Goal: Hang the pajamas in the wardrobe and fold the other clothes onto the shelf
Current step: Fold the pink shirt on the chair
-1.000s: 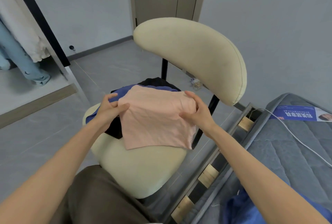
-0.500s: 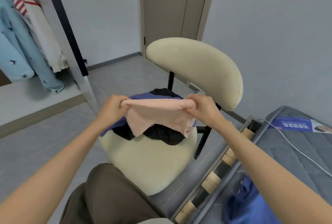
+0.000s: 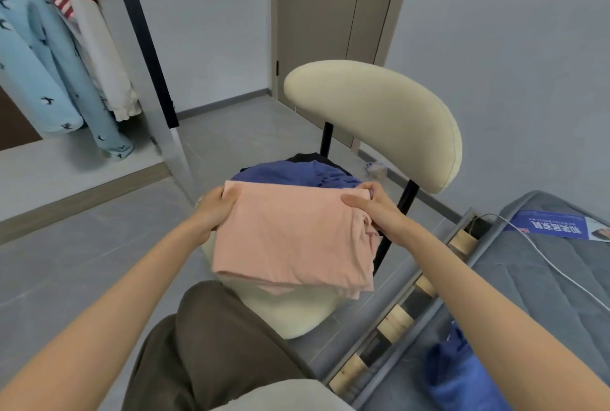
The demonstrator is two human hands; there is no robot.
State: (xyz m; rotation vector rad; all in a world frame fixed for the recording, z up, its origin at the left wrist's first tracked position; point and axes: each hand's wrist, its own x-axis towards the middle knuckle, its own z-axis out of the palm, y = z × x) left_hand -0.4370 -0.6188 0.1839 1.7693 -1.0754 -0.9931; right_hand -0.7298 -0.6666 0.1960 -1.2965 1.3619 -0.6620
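Observation:
A folded pink garment (image 3: 290, 235) hangs in front of me above the cream chair (image 3: 373, 113). My left hand (image 3: 213, 209) grips its far left corner, thumb on top. My right hand (image 3: 373, 209) grips the far right corner the same way. Behind it, on the chair seat, lie a blue garment (image 3: 297, 171) and a black one (image 3: 307, 157), mostly hidden. Light blue pajamas with small birds (image 3: 39, 80) hang in the open wardrobe at the left, beside a white garment with red stripes (image 3: 95, 47).
The wardrobe's base board (image 3: 66, 173) runs along the left, with a dark post (image 3: 145, 47) at its edge. A closed door (image 3: 330, 14) is behind the chair. A grey bed (image 3: 544, 278) with a white cable and a blue cloth (image 3: 462, 377) is on the right.
The pink garment was lifted off the pile on the chair, then doubled over toward me. It now hangs folded from both hands, nearer to me. My view has tilted upward.

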